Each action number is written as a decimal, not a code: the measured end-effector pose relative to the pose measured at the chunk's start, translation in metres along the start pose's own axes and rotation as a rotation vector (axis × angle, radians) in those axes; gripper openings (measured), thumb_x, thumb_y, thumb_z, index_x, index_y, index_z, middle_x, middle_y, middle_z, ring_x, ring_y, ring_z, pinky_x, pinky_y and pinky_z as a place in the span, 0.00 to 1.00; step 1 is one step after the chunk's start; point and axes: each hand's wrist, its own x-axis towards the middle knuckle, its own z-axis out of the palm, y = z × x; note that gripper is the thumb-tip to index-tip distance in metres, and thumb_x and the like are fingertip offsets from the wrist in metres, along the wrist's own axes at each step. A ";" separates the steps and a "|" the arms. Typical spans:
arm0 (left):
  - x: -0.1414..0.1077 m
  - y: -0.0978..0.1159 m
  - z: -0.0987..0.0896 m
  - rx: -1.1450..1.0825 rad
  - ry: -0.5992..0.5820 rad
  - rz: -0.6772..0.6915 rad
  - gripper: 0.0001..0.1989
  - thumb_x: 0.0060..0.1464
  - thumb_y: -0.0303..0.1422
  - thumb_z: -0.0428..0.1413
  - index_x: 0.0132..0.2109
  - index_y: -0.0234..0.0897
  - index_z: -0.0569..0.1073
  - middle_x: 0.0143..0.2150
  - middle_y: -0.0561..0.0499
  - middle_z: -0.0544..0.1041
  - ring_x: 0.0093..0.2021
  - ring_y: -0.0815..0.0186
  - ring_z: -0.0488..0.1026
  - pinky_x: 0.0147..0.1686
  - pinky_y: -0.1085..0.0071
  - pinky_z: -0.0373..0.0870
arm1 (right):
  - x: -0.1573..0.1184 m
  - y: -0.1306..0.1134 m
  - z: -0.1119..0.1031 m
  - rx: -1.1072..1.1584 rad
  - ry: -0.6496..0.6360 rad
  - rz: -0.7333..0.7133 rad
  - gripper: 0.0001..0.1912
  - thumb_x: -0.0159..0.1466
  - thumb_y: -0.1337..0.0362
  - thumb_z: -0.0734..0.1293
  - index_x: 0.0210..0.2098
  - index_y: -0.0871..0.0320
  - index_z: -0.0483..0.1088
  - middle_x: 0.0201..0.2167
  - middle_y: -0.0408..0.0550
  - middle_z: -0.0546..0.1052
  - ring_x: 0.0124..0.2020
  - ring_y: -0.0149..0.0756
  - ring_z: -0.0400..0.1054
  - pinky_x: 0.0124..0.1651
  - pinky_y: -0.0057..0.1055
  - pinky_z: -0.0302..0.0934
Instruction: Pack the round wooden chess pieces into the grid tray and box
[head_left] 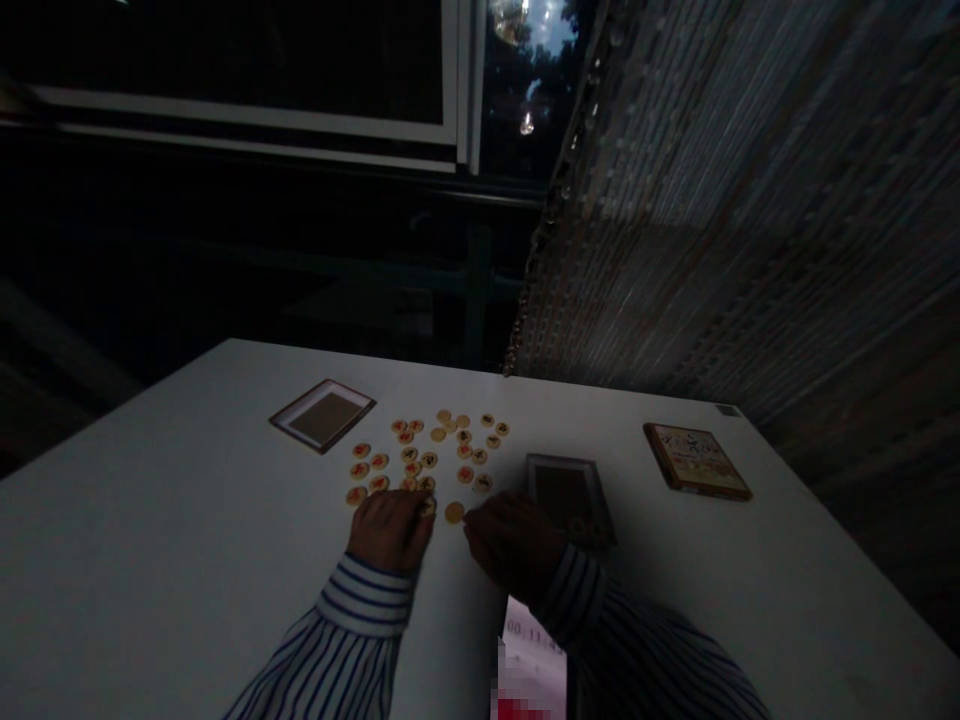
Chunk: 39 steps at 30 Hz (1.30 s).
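My left hand (386,528) is closed at the near edge of a spread of round wooden Chinese chess pieces. A piece with a dark character (427,506) sits at its thumb and fingertips. My right hand (514,540) is in shadow, its fingers drawn together; what they hold, if anything, is hidden. Its fingertips are right beside a piece with a plain face up (454,512). Beyond my hands lie several pieces with red characters (360,470), several with dark ones (478,456), and several plain ones (439,435).
An open shallow box half (322,415) lies at the left on the white table (187,520). A dark tray (566,495), with some pieces near its front edge, is beside my right hand. A decorated box (697,460) lies far right. A lit phone (536,650) is below my right wrist.
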 end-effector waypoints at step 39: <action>0.024 0.041 -0.025 -0.217 0.065 0.041 0.15 0.48 0.34 0.53 0.44 0.36 0.64 0.38 0.45 0.73 0.39 0.61 0.70 0.40 0.61 0.67 | -0.006 0.021 -0.046 0.007 0.116 0.107 0.11 0.60 0.66 0.56 0.31 0.58 0.69 0.24 0.45 0.71 0.28 0.30 0.63 0.33 0.28 0.50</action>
